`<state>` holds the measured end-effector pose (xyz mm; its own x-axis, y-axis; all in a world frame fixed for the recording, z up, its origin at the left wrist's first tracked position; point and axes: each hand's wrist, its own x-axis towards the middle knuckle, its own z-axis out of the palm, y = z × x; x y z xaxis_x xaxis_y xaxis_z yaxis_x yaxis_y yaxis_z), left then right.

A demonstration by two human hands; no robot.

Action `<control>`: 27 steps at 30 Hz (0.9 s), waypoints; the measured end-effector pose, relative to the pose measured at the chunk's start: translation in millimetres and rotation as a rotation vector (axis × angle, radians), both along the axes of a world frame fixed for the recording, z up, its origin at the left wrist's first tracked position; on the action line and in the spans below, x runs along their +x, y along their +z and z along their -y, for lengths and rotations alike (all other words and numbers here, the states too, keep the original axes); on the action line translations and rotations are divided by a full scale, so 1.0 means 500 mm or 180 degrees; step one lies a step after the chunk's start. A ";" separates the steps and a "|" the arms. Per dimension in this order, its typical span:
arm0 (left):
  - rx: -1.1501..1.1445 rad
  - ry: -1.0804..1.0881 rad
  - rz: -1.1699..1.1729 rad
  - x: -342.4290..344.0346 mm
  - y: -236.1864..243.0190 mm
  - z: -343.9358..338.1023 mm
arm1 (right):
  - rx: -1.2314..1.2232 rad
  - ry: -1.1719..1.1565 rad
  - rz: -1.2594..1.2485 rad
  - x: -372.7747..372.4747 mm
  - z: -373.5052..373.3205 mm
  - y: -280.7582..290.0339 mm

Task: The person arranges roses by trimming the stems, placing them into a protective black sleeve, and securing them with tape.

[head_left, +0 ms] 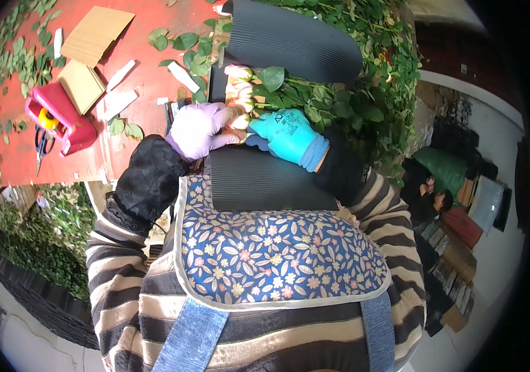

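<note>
My left hand, in a lilac glove, has its fingers curled on pale pink rose heads lined up at the middle of the bench. My right hand, in a bright blue glove, is closed on the roses just below their heads, facing my left hand. Their leafy stems run to the right. A black ribbed sheet lies under my hands, and another curved ribbed sheet is beyond the roses.
The red bench holds a pink tape dispenser, scissors, cardboard pieces, white strips and scattered leaves. Dense foliage covers the right side. Another person is at the far right, near stacked materials.
</note>
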<state>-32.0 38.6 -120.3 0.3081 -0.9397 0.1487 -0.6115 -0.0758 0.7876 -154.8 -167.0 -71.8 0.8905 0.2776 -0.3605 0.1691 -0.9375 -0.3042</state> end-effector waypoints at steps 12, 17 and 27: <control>0.0411 0.0492 -0.1151 -0.010 -0.035 0.037 | 0.0225 -0.0540 0.0871 0.008 -0.003 0.033; 0.0540 0.0546 -0.1297 -0.003 -0.023 0.048 | -0.0217 -0.0622 0.0006 0.005 0.005 0.023; 0.0285 0.0317 -0.0765 -0.008 -0.033 0.036 | -0.0473 -0.0333 -0.0150 0.010 0.007 0.015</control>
<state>-36.0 20.5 -136.6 0.4159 -0.9092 -0.0221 -0.3940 -0.2020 0.8967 -150.0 -170.7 -64.5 0.8929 0.1248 -0.4326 0.0572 -0.9844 -0.1661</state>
